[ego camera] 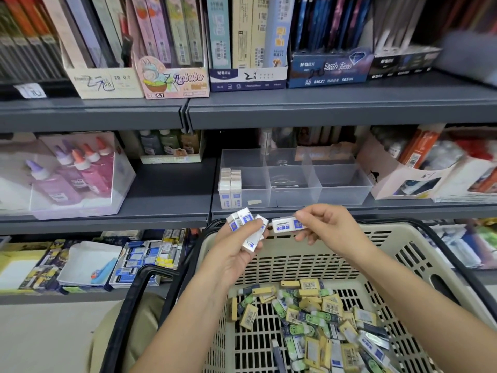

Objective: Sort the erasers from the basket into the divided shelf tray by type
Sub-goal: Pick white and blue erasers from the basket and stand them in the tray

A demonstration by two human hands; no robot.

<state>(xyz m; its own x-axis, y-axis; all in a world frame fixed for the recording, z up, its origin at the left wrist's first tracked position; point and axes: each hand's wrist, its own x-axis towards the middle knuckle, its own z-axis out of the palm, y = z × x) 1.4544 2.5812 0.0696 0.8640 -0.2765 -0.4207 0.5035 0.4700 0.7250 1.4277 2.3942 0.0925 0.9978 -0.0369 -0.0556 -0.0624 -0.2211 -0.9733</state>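
Above the basket (336,265), at its far rim, I see both hands meet. Left hand (236,246) is curled round a bunch of white-blue erasers (247,224), approx three or four, fanned out btw thumb & fingers. Right hand (328,224) pinches a single eraser (286,224) of the same white-blue kind by its right end, held lengthwise. Its free end is just beside the bunch; I can't tell if they touch.

Down inside the basket, toward its near side, lies a loose pile (317,319) of erasers. They're all mixed: yellow sleeves w/ barcodes, green ones, white-blue ones & a few dark ones.

Beyond the basket, on the grey shelf (166,189), sits the clear divided tray (344,181). The compartment toward the basket's left side holds a stack (230,187) of white-blue erasers, stood on end in two rows.

Left of the basket at the same shelf level is a clear box w/ glue bottles (72,173), purple & pink. Lower down, just left of the basket, are open cartons (145,257) of small boxed items. A black handle (139,292) hangs at the basket's left side. Higher up beyond the basket, display boxes (247,76) marked 2B stand on the top shelf.
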